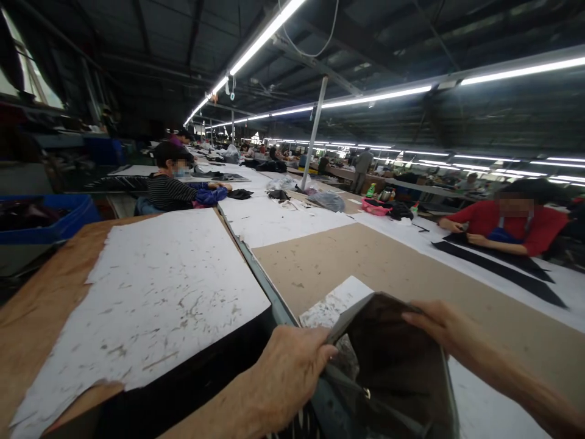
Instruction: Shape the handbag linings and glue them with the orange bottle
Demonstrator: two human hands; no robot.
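Note:
A dark grey-brown fabric bag [393, 360] is held up in front of me with its mouth spread wide, so its shadowed inside shows. My left hand [292, 372] pinches the near-left rim between thumb and fingers. On the far-right rim, my right hand [439, 326] grips the edge, its thumb on the outer side. A small shiny metal piece [367, 394] shows on the fabric inside. The lower part of the bag runs out of the picture. Just behind it lies a stained white sheet [338, 299].
A glue-marked white sheet [178, 292] covers the wooden table at left, with black material [196, 366] along its edge. Brown board [315, 256] spans the table ahead. Co-workers sit at left [171, 189] and right [516, 219], near black strips [498, 271]. A blue bin [68, 213] stands far left.

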